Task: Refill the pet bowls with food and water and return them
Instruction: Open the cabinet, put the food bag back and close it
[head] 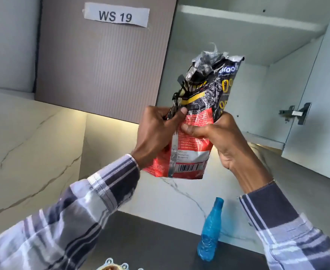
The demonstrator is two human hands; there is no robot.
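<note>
A red and black pet food bag (194, 121) is held upright in the air in front of an open wall cabinet (257, 45), well above the dark counter (150, 240). Its left edge is pinched by the curled fingers and thumb of the left hand (158, 131), and its right side is gripped by the right hand (218, 137). A blue water bottle (211, 232) is stood near the counter's back edge against the marble wall, and a bowl rim (111, 266) is just seen at the counter's front edge.

kitchen: marble-look backsplash (33, 152), dark bench (150, 240), open wall cabinet (257, 45) with hinge (296, 113), paper label (116, 15) "ws 19".
</note>
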